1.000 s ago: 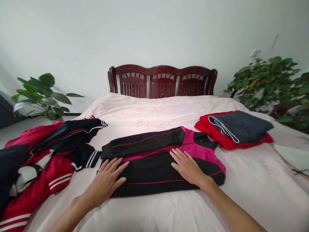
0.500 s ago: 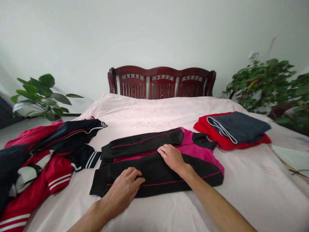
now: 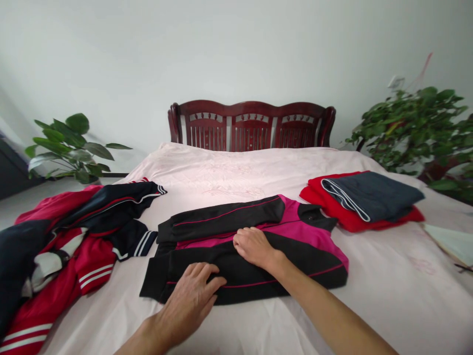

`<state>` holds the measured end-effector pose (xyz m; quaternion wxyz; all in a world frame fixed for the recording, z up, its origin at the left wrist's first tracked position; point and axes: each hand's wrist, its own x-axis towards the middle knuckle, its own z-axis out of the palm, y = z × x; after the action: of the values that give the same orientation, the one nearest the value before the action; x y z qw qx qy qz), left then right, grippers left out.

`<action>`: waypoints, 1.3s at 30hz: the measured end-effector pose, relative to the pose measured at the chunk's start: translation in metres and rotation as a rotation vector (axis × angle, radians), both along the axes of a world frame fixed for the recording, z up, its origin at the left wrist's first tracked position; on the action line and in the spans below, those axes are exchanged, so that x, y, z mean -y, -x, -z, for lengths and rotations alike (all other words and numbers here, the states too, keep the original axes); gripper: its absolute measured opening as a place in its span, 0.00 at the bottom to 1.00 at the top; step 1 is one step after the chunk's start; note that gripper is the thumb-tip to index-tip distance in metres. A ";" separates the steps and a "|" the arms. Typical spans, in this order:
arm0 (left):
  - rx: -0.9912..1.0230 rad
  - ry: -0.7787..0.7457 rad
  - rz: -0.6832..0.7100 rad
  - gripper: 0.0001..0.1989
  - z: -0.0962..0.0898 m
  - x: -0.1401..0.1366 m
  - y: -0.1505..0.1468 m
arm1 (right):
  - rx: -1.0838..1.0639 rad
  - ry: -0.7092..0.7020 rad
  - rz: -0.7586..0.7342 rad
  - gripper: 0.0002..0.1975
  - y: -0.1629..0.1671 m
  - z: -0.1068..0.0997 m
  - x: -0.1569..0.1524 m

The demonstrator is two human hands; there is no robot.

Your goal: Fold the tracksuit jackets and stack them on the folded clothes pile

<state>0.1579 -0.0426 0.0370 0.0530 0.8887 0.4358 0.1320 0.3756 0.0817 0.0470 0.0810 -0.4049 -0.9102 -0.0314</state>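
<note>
A black and magenta zip jacket (image 3: 310, 251) lies on the bed, collar to the right, sleeves laid lengthwise toward the left. My left hand (image 3: 195, 291) rests on the near sleeve by its magenta piping, with thumb and fingers apart. On the middle of the jacket, near the magenta strip, lies my right hand (image 3: 254, 246). Its fingers are bent and close together, fingertips down on the cloth; no gripped fold shows, and its thumb is hidden.
Left of the jacket is a heap of red and navy clothes (image 3: 92, 261) with white stripes. At right, folded dark blue cloth (image 3: 377, 195) lies on folded red cloth (image 3: 347, 222). A wooden headboard (image 3: 251, 111) stands behind the pale pink bedsheet (image 3: 229, 170), with plants on both sides.
My right hand has slid a little left over the jacket, its fingers more bent. My left hand stays near the same spot, thumb further out. The whole view has shifted slightly.
</note>
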 end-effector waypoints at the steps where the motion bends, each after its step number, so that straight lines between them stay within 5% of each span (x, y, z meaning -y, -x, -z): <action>1: 0.015 0.014 -0.003 0.22 0.000 0.001 0.001 | -0.011 -0.037 0.034 0.07 0.002 0.000 -0.001; 7: 0.015 0.034 0.006 0.26 -0.002 0.000 0.003 | -0.103 -0.096 0.215 0.07 0.012 0.000 -0.001; 11: -0.064 -0.119 -0.080 0.19 0.000 -0.015 0.012 | -0.174 -0.064 0.117 0.10 0.013 0.005 0.017; 15: -0.161 -0.234 -0.156 0.25 0.015 -0.029 0.032 | -0.188 0.012 -0.045 0.19 -0.002 0.018 0.032; 19: -0.194 -0.275 -0.201 0.30 0.027 -0.029 0.052 | -0.139 0.046 -0.004 0.25 -0.037 0.028 0.032; 24: -0.184 -0.223 -0.230 0.28 0.023 -0.027 0.067 | -0.151 0.022 0.137 0.24 -0.085 0.037 0.022; 29: -0.035 -0.040 -0.335 0.20 -0.003 -0.037 0.059 | -0.386 0.130 0.373 0.19 -0.113 0.035 0.000; 33: 0.066 -0.145 -0.386 0.14 -0.017 -0.056 0.043 | -0.558 0.155 0.699 0.14 -0.109 0.021 -0.027; 36: -0.039 -0.232 -0.448 0.19 -0.014 -0.074 0.038 | -0.497 0.109 0.747 0.15 -0.097 0.016 -0.042; 39: -0.145 -0.156 -0.524 0.21 -0.006 -0.090 0.045 | -0.403 0.043 0.759 0.17 -0.087 0.019 -0.049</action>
<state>0.1133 0.0478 0.0428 -0.0831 0.7541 0.6420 0.1103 0.4628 0.1304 0.0282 0.2314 -0.7109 -0.6630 0.0398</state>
